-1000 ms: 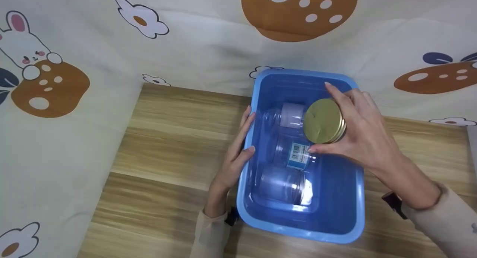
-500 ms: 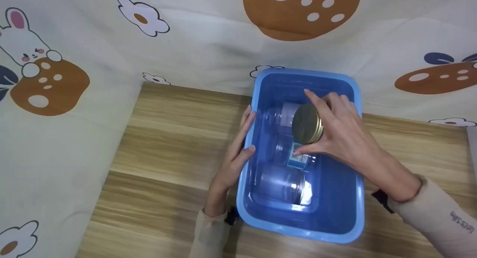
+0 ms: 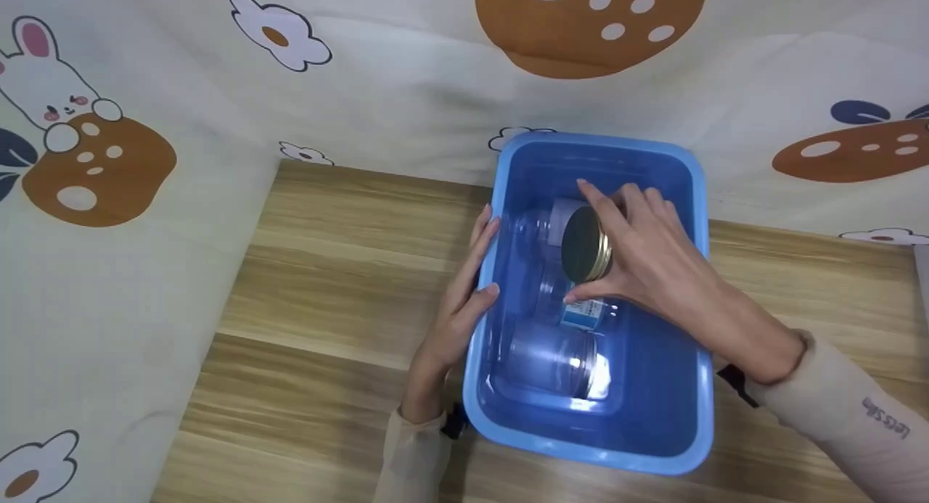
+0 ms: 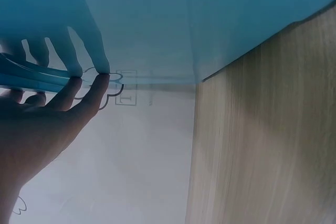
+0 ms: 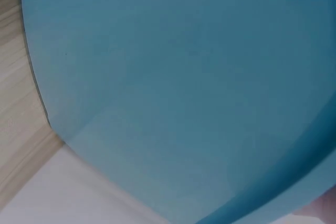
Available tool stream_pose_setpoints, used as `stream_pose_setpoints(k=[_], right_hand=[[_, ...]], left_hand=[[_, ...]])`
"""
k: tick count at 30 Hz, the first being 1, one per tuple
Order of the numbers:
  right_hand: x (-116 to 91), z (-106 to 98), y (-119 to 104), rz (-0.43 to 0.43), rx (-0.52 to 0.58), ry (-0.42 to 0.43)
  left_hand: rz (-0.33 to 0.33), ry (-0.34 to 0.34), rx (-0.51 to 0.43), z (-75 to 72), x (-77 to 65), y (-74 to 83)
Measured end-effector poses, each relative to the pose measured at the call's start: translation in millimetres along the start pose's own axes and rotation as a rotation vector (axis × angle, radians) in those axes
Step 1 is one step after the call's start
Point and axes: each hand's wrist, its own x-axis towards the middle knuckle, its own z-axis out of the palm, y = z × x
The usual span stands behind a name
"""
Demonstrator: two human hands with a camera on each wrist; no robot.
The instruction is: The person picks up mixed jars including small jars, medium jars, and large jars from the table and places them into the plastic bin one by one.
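Observation:
In the head view a blue plastic basin (image 3: 586, 462) stands on the wooden surface. My left hand (image 3: 457, 318) rests along its left rim, fingers straight; the left wrist view shows the fingertips touching the basin wall. Over the middle of the basin, my right hand (image 3: 646, 249) grips a round gold lid (image 3: 583, 245) with a ridged edge, tilted towards the left. Whatever lies behind the lid is hidden by the hand. Beneath it, clear jars lie on their sides: one with a white label (image 3: 565, 216), one with a blue-and-white label (image 3: 583, 314), and a plain jar (image 3: 548, 361).
Wood-grain tabletop (image 3: 326, 271) extends to the left of the basin. Behind it hangs a pale cloth (image 3: 406, 67) printed with a rabbit, flowers and orange shapes. The right wrist view is mostly filled by the basin's outer wall (image 5: 157, 87).
My right hand has moved left and deeper over the jars with the gold lid, which has tilted more onto its edge. My left hand has stayed on the rim.

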Motion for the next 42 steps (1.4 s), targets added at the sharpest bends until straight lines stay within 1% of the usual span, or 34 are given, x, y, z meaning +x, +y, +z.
stream_pose_setpoints(k=[4,13,23,30,37,42], right_hand=[[2,5,0,-0.002,-0.001,-0.011],[2,14,1,0.022,0.012,-0.061],[3,16,-1,0.025,0.06,-0.101],[5,17,-2,0.008,0.05,-0.089],[7,17,-3,0.013,0.06,-0.087],[7,16,-5,0.009,0.052,-0.073]], left_hand=[[0.008,-0.004,0.008,-1.0,0.1,0.6],[0.006,-0.009,0.004,-1.1,-0.5,1.3],[0.01,-0.006,0.001,-1.0,-1.4,2.8],[0.032,0.0,0.022,-3.6,-1.6,1.5],[0.025,-0.004,0.008,-4.8,-2.8,1.3],[0.029,-0.001,0.016,-5.9,-3.0,3.1]])
